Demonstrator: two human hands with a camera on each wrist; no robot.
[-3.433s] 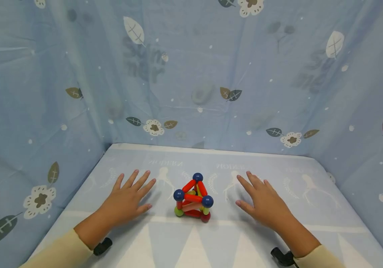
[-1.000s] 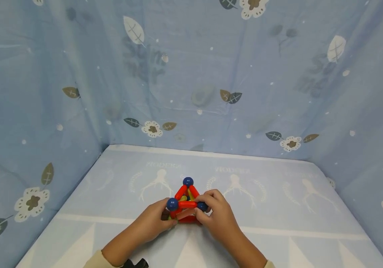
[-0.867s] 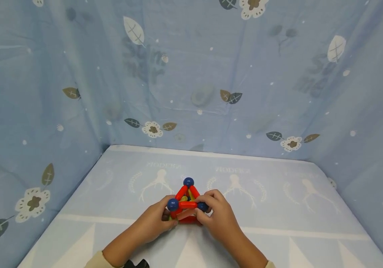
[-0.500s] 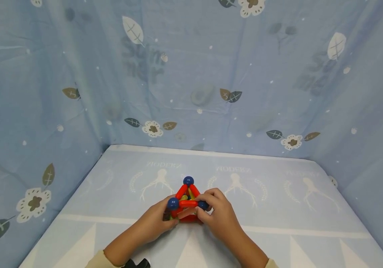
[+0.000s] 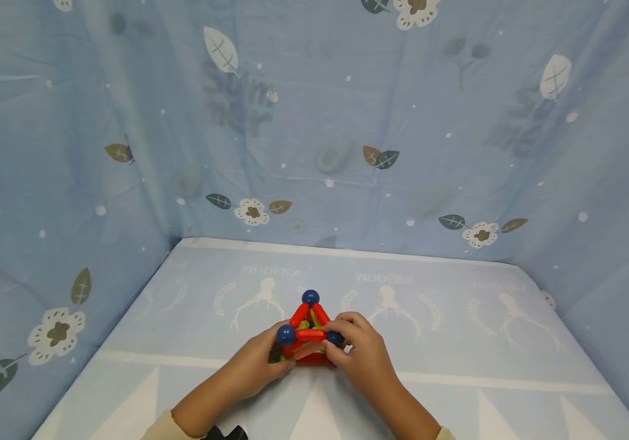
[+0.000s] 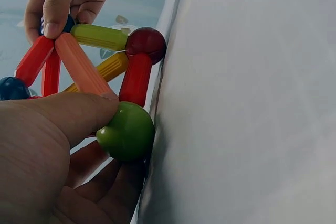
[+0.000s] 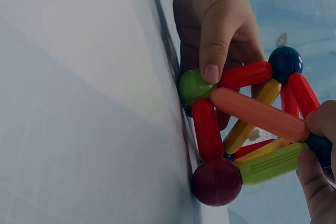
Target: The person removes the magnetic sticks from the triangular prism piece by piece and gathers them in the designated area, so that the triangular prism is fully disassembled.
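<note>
A frame of coloured magnetic rods and balls (image 5: 310, 334) stands on the table in the head view, a blue ball (image 5: 311, 297) at its far top corner. My left hand (image 5: 250, 366) grips its near left side; the thumb presses the green ball (image 6: 128, 135) at the bottom corner, with fingers behind and under it. With thumb and fingertips, my right hand (image 5: 366, 357) pinches the top right blue ball (image 7: 319, 149). A salmon rod (image 7: 262, 113) slants between these two balls. Below the right hand, a lime rod (image 7: 273, 163) runs down to a dark red ball (image 7: 216, 182).
The table (image 5: 457, 318) has a pale blue and white printed cover. Blue floral curtains (image 5: 325, 122) hang behind it and along both sides. A black wrist device (image 5: 226, 433) shows by the left sleeve.
Earlier both hands were spread flat on either side of the frame; they came in and took hold of it, and it shifted slightly left. Over the last second hardly anything moves.
</note>
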